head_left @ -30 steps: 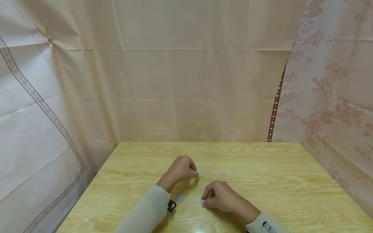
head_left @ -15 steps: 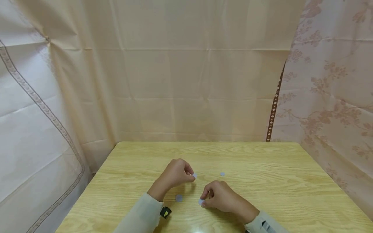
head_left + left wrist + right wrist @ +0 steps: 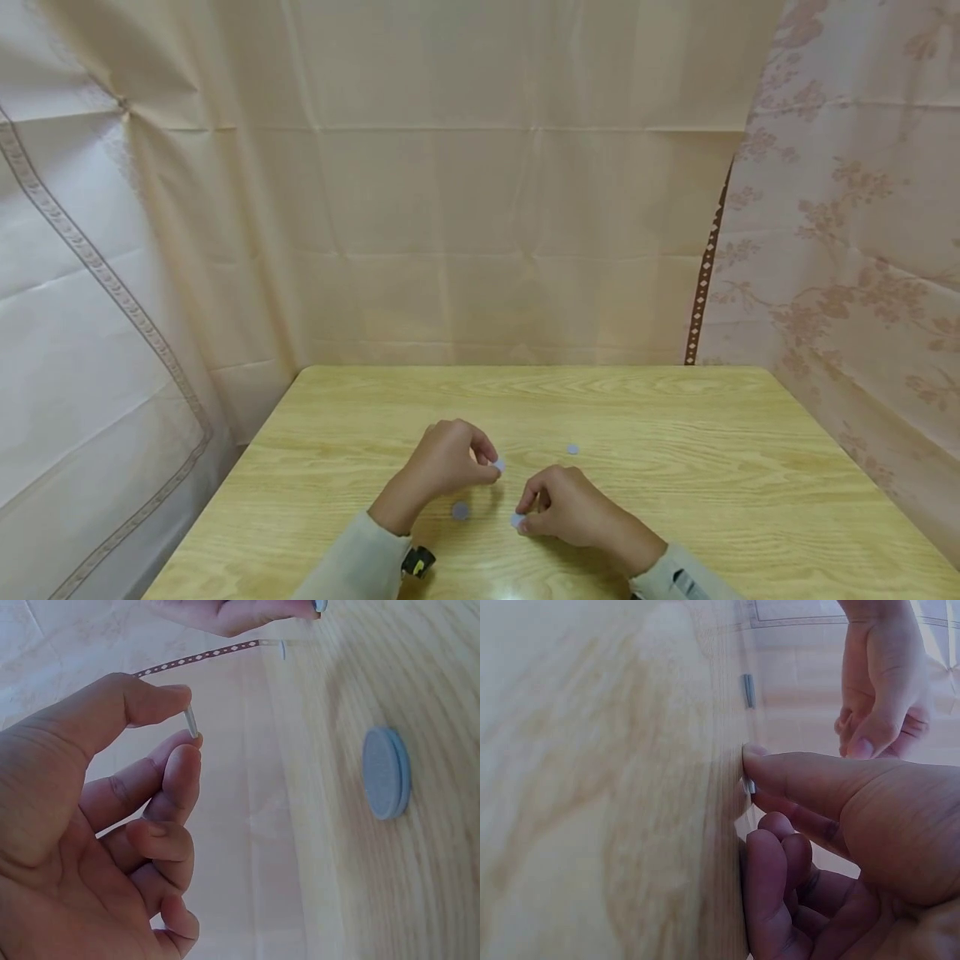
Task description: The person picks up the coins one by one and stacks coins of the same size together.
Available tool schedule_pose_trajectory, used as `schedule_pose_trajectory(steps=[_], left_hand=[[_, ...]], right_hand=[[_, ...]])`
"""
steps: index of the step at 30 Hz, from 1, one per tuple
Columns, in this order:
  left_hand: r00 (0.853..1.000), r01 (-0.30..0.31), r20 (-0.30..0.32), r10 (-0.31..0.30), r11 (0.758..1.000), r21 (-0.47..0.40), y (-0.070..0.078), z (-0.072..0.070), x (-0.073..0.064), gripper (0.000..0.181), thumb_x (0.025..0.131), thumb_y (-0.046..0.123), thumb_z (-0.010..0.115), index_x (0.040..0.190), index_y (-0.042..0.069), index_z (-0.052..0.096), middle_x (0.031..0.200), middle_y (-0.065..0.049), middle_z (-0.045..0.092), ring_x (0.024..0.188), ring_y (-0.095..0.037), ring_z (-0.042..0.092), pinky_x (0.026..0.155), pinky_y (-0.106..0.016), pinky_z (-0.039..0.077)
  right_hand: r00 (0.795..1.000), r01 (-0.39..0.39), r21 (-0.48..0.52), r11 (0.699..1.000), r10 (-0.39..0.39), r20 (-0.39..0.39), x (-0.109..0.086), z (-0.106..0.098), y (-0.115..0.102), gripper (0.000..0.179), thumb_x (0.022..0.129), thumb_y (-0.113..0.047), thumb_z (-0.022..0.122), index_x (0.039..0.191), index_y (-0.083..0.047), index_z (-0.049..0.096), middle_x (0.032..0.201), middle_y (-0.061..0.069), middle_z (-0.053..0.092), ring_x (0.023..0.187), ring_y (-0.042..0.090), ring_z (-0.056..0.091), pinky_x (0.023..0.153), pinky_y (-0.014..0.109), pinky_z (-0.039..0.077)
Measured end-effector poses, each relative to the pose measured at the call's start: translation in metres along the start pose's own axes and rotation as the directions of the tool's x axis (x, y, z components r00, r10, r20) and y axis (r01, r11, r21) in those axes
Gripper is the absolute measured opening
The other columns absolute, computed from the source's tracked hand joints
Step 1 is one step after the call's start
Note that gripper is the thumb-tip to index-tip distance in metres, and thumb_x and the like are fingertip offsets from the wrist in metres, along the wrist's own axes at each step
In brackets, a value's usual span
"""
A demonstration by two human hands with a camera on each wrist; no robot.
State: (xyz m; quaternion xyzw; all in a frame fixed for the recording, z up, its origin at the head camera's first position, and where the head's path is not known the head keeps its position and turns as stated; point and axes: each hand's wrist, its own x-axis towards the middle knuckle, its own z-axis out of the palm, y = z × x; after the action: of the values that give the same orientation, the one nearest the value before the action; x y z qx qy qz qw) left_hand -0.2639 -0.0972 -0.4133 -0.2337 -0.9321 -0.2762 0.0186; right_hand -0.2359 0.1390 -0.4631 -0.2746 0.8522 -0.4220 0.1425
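Note:
My left hand pinches a small pale round disc between thumb and fingertip. The left wrist view shows this disc edge-on, raised off the table. My right hand has thumb and index finger on another pale disc, low at the tabletop. Between the two wrists lies a grey-blue disc; up close in the left wrist view it is a stack of two discs, one flat on the other. Farther back, a single disc lies beyond the right hand.
All of this is on a wood-grain table. A beige curtain hangs behind its far edge, with patterned cloth to the right and white cloth to the left. A black wrist strap shows at the left sleeve.
My left hand has drawn back toward me and to the left, carrying its disc closer to the stack. The right hand and the discs on the table stay put.

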Motion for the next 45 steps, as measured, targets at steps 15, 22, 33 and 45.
schedule_pose_trajectory(steps=[15, 22, 33, 45], left_hand=[[0.993, -0.011, 0.118, 0.015, 0.999, -0.037, 0.001, 0.009, -0.002, 0.007, 0.078, 0.028, 0.084, 0.079, 0.027, 0.077, 0.068, 0.021, 0.065, 0.055, -0.004, 0.053, 0.073, -0.031, 0.045], [0.989, -0.009, 0.150, 0.016, 0.999, -0.048, 0.003, 0.014, -0.005, 0.007, 0.077, 0.023, 0.085, 0.077, 0.024, 0.078, 0.065, 0.017, 0.065, 0.054, -0.003, 0.053, 0.073, -0.030, 0.050], [0.976, 0.018, 0.218, -0.005, 0.998, -0.055, 0.006, 0.021, -0.009, 0.014, 0.075, 0.020, 0.088, 0.073, 0.024, 0.075, 0.064, 0.017, 0.064, 0.055, -0.003, 0.060, 0.057, -0.022, 0.050], [0.974, -0.060, 0.222, 0.046, 0.997, 0.057, 0.008, 0.026, -0.009, 0.021, 0.074, 0.026, 0.090, 0.067, 0.032, 0.071, 0.058, 0.025, 0.060, 0.058, 0.002, 0.058, 0.102, -0.058, 0.044]], right_hand=[[1.000, 0.008, 0.000, 1.000, -0.008, 0.000, 0.000, -0.002, -0.001, 0.013, 0.087, -0.020, 0.084, 0.094, -0.012, 0.078, 0.057, -0.008, 0.059, 0.045, 0.001, 0.047, 0.043, 0.013, 0.040], [1.000, 0.007, 0.006, 1.000, -0.007, -0.001, 0.000, -0.001, -0.002, 0.014, 0.086, -0.021, 0.085, 0.093, -0.012, 0.077, 0.056, -0.007, 0.058, 0.045, 0.001, 0.047, 0.043, 0.013, 0.040], [1.000, 0.017, 0.003, 1.000, -0.017, 0.000, -0.001, 0.000, 0.000, 0.014, 0.086, -0.021, 0.084, 0.094, -0.011, 0.078, 0.056, -0.008, 0.058, 0.043, 0.001, 0.049, 0.042, 0.015, 0.043], [1.000, -0.007, 0.009, 1.000, 0.007, -0.009, 0.000, 0.000, -0.001, 0.012, 0.085, -0.021, 0.086, 0.092, -0.013, 0.079, 0.056, -0.006, 0.060, 0.044, 0.003, 0.049, 0.042, 0.015, 0.042]])
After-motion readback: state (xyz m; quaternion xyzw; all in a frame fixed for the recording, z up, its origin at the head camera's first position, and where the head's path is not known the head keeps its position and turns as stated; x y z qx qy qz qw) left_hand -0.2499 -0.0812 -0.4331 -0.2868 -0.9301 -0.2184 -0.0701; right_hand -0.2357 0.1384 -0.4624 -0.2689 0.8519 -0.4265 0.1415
